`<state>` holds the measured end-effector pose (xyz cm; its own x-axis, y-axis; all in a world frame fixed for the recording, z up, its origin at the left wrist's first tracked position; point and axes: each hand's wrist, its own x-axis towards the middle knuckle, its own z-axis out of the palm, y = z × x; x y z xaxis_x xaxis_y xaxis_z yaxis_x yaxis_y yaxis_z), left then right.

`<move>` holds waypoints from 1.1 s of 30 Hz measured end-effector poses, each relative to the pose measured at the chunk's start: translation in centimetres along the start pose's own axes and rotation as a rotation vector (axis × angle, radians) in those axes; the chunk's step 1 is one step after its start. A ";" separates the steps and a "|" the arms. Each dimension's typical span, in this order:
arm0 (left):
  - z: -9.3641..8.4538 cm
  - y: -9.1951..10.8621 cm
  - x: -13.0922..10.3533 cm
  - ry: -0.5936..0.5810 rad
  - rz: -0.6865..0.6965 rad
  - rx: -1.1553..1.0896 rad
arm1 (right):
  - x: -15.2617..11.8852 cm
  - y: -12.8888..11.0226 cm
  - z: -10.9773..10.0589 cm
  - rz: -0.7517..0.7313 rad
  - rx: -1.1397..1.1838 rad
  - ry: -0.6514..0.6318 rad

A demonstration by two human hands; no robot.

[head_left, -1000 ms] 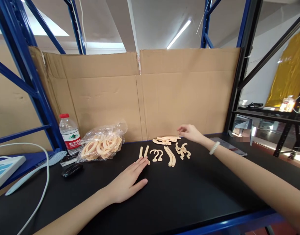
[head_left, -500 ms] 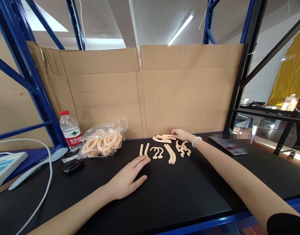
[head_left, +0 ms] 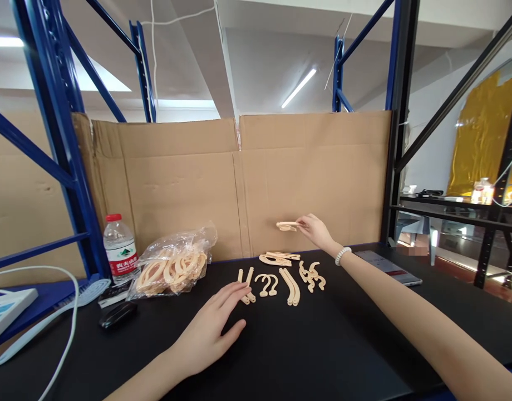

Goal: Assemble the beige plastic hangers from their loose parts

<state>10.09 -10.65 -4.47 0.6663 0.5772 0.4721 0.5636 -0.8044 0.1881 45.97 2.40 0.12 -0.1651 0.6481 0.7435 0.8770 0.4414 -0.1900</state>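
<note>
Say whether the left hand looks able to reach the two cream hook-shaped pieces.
Probably yes: the left hand is close beside those cream hooks, with only low straight cream strips between.

On our desk (head_left: 323, 356) we have the bottle (head_left: 120, 250) left of the bag (head_left: 172, 268). Right of the bag lie the left strips (head_left: 250, 276), the hooks (head_left: 275, 285), then the right strips (head_left: 291, 287); the pile (head_left: 280, 257) lies behind the hooks, before the cardboard (head_left: 176, 178).
</note>
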 end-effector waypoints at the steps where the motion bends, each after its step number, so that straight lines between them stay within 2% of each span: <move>1: -0.3 0.1 0.2 0.039 -0.038 -0.057 | 0.0 -0.7 -1.0 -0.027 0.015 0.052; 3: -0.9 0.7 0.9 0.084 -0.150 -0.271 | -0.5 -2.5 -3.1 -0.143 0.065 0.181; 5: -1.4 1.6 1.8 0.065 -0.295 -0.601 | -1.9 -4.9 -4.8 -0.336 0.103 0.246; 7: -1.5 2.8 2.7 -0.011 -0.451 -0.964 | -4.1 -7.5 -5.8 -0.514 0.057 0.188; 9: -1.0 3.9 3.4 -0.103 -0.580 -1.251 | -6.6 -10.0 -5.9 -0.651 -0.008 0.127; 11: -0.1 4.7 3.5 -0.136 -0.660 -1.395 | -8.8 -12.0 -5.4 -0.770 -0.081 0.106; 13: 1.0 5.0 3.2 -0.098 -0.704 -1.398 | -10.3 -13.4 -4.5 -0.873 -0.142 0.084; 14: 1.6 5.0 2.9 -0.083 -0.695 -1.367 | -10.8 -13.9 -4.1 -0.870 -0.155 0.057; 18: 2.6 4.5 2.0 -0.023 -0.652 -1.223 | -11.6 -14.6 -3.4 -0.685 -0.081 -0.183; 21: 2.7 4.4 2.0 0.033 -0.628 -1.119 | -11.8 -14.4 -3.7 -0.501 0.154 -0.382; 24: 2.8 4.5 2.2 0.068 -0.569 -1.048 | -11.9 -14.2 -3.9 -0.314 0.400 -0.472; 27: 3.0 4.6 2.1 0.113 -0.547 -1.021 | -11.7 -13.8 -3.8 -0.165 0.522 -0.480; 31: 2.7 4.4 2.1 0.187 -0.607 -1.051 | -11.1 -11.8 -3.4 0.155 0.691 -0.316; 33: 2.2 4.1 2.2 0.243 -0.644 -1.059 | -10.8 -10.3 -3.4 0.282 0.681 -0.276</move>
<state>14.92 -12.33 -4.55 0.2466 0.9553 0.1631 0.0107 -0.1710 0.9852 40.22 -11.28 -3.78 -0.1619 0.8837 0.4392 0.4478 0.4624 -0.7653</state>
